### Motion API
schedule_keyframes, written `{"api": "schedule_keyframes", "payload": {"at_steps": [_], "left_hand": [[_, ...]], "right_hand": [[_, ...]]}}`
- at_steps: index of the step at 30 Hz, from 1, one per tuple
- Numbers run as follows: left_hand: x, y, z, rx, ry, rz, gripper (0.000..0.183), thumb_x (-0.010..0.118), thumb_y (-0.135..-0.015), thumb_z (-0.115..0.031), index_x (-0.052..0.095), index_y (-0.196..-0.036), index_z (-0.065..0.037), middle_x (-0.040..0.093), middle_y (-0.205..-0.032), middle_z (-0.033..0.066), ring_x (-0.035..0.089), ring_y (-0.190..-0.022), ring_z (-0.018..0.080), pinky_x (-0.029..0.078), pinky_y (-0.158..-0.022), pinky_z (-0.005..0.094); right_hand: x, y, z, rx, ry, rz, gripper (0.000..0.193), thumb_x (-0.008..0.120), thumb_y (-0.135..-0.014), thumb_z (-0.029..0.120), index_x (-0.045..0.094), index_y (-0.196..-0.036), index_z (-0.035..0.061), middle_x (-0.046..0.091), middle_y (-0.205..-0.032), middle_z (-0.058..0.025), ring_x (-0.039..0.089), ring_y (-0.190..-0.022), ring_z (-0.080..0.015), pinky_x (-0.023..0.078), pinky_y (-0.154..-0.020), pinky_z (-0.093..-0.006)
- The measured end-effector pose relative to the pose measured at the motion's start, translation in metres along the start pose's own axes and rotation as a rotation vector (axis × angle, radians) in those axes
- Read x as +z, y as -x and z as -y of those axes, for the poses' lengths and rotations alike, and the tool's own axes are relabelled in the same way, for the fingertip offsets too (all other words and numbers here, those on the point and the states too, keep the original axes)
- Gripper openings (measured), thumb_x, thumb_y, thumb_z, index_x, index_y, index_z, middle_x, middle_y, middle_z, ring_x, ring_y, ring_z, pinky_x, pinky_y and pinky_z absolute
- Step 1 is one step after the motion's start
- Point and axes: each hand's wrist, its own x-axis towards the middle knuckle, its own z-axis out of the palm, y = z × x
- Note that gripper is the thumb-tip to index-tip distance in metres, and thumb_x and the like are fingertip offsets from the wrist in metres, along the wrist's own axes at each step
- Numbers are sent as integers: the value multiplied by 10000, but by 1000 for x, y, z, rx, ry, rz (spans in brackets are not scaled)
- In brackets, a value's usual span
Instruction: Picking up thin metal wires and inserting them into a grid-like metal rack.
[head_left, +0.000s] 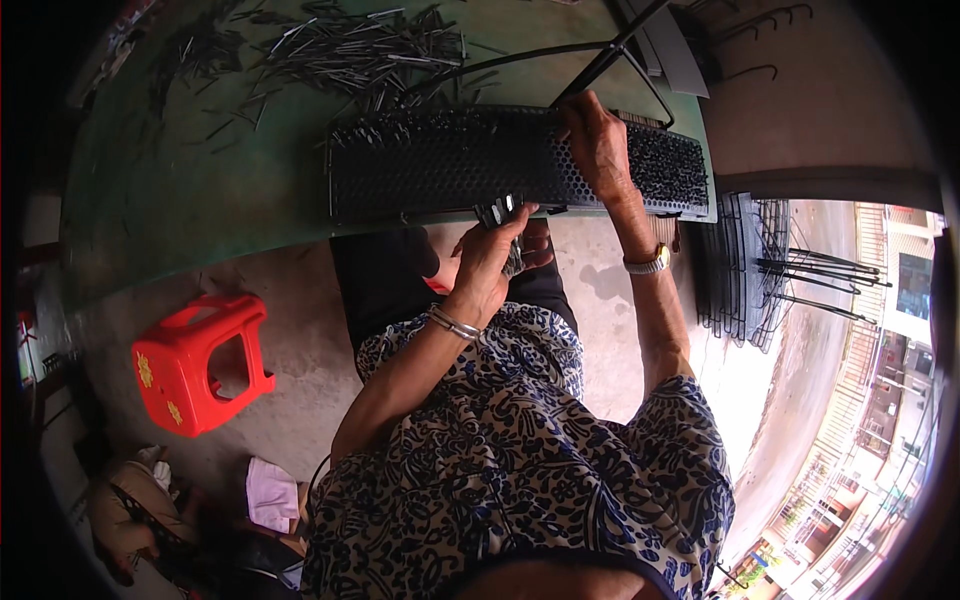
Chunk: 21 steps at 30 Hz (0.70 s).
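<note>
both hands (600, 140) reach forward onto perforated panel (450, 165).

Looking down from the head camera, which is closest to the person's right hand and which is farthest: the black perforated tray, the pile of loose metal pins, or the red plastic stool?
From the right hand:
1. Black perforated tray: on the green table, directly under the hand, touching it.
2. Pile of loose metal pins: farther back on the table, to the left.
3. Red plastic stool: on the floor, far lower left.
</note>
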Motion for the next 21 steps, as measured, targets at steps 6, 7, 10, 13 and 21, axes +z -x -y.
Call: {"api": "schedule_keyframes", "payload": {"at_steps": [6,7,10,13,21], "left_hand": [[-3,-2,3,-8,19,-7,215,609,-938,-203,665,-1089,-59,659,-839,75,637,-748,164,597,-692,372],[-4,-2,4,-5,27,2,213,608,-939,-200,665,-1089,-59,656,-833,69,637,-747,162,596,-695,373],[-1,0,2,-3,25,-5,213,605,-941,-199,666,-1089,-60,656,-829,68,637,-746,161,593,-698,373],[2,1,2,-3,13,-7,213,604,-942,-201,666,-1088,-58,654,-825,66,635,-744,160,591,-700,374],[5,2,3,-10,10,-28,208,618,-932,-211,670,-1064,-58,642,-806,68,629,-715,163,591,-662,362]], "right_hand": [[-1,-3,-2,-101,55,31,94,534,-932,75,571,-1001,23,644,-767,-112,647,-651,-211,500,-601,-307],[-1,-3,0,-108,59,44,92,535,-925,64,569,-1001,25,640,-775,-111,645,-653,-217,500,-603,-309],[-3,-4,3,-147,45,69,95,534,-912,37,567,-1001,29,635,-799,-110,646,-658,-220,506,-611,-314],[-5,-4,1,-162,30,91,101,529,-905,16,565,-998,29,630,-812,-110,644,-659,-219,510,-616,-321],[-7,-4,-3,-176,-2,98,94,520,-916,17,568,-997,27,631,-820,-113,647,-666,-212,514,-623,-317]]}}
